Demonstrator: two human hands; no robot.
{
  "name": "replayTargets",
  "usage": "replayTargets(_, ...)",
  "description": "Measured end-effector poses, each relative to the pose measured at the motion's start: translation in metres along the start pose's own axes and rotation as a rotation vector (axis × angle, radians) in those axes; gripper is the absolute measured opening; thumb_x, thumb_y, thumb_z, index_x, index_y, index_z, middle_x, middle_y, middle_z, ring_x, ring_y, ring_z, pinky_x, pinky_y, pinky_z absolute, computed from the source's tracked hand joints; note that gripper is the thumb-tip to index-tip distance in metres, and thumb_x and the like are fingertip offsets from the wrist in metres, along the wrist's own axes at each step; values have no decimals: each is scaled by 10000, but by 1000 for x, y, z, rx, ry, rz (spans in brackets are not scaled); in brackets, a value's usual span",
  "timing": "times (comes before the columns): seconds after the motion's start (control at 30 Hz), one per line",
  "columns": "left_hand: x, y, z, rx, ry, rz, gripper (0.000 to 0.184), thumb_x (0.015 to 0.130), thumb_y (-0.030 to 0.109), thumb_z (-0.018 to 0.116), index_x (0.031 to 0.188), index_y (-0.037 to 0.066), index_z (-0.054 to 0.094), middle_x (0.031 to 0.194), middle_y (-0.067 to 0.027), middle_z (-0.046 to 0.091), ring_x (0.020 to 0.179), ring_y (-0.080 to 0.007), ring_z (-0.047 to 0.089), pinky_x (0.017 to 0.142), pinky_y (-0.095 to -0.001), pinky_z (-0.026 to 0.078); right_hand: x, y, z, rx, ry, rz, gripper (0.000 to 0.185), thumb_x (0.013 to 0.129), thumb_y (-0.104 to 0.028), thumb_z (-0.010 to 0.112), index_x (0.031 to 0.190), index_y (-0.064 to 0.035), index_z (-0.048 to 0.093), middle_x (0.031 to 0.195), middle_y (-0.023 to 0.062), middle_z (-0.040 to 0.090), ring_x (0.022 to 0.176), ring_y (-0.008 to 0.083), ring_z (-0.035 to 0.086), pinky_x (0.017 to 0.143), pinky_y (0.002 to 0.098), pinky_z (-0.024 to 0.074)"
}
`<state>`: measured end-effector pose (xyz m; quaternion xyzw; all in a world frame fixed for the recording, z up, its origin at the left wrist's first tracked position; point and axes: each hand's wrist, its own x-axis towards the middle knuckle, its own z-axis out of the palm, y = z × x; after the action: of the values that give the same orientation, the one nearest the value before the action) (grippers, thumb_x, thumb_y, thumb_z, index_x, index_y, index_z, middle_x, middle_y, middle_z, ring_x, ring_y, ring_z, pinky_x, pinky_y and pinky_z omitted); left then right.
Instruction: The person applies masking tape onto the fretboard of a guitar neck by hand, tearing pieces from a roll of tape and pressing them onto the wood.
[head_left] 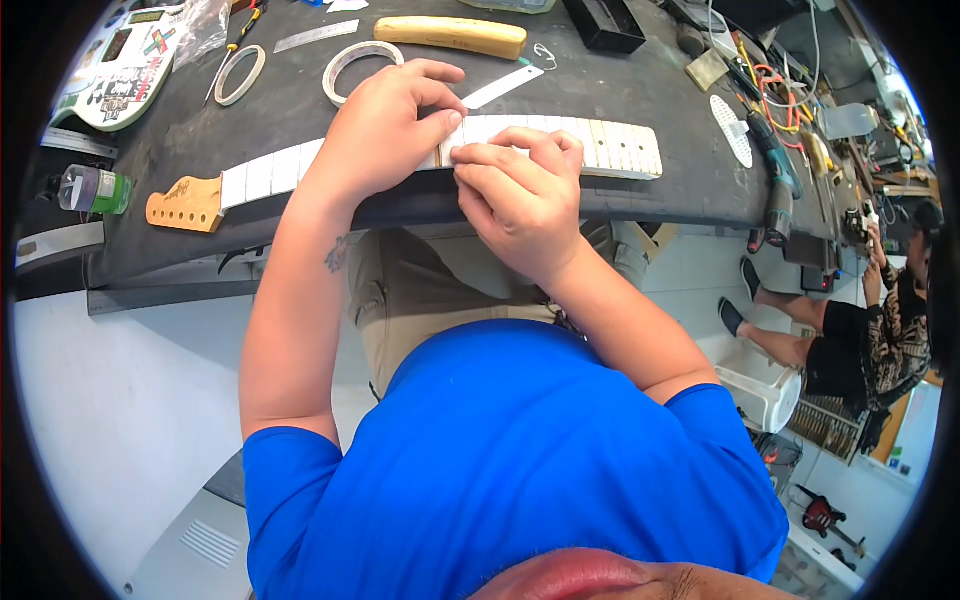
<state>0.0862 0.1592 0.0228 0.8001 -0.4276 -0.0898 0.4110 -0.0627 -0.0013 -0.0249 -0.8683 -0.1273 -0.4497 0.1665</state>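
Note:
A guitar neck lies across the near edge of the bench, its fretboard mostly covered in pale strips that look like masking tape. Its wooden headstock points left. My left hand rests over the middle of the neck, thumb and fingers closed at a fret. Just right of it, my right hand has its fingers curled, fingertips pressed together against the fretboard. Anything pinched in either hand is too small or hidden to make out. A narrow bare strip of wood shows between the hands.
Behind the neck are a tape roll, another roll, a wooden block, a short metal ruler and a black box. A drill and tools lie right. A bottle stands left. Another person sits at right.

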Motion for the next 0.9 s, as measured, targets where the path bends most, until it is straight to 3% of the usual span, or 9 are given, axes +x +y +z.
replayTargets(0.13,3,-7,-7,-145,-122,-62,265,1041,120,707,1180,-66,835,1539,-162,698,1223,-247,728,1038,-387,578,1,-3,-3,5,-7,14,212,757,-67,900,927,-152,806,1087,-61,840,1009,204,704,912,414,407)
replayTargets(0.43,14,7,-4,109,-121,-156,325,1007,199,721,1096,-87,845,1448,-246,718,1339,-325,692,1062,-437,562,1,-3,-5,0,-15,-10,228,734,-74,898,937,-142,821,1120,-56,836,993,210,674,938,414,412)
replayTargets(0.6,21,5,-6,47,-193,-200,306,1008,200,734,1084,-74,848,1471,-208,701,1374,-328,666,1079,-434,558,0,-3,-5,-8,-14,-13,236,723,-71,896,936,-142,823,1115,-66,836,988,207,667,939,416,412)
replayTargets(0.9,11,22,-23,75,-274,-205,297,1008,251,808,1174,8,851,1604,-131,639,1418,-286,595,1175,-431,513,-10,-1,-1,-18,73,-23,299,666,-116,888,945,-197,821,1199,-36,686,1156,270,581,951,448,400)
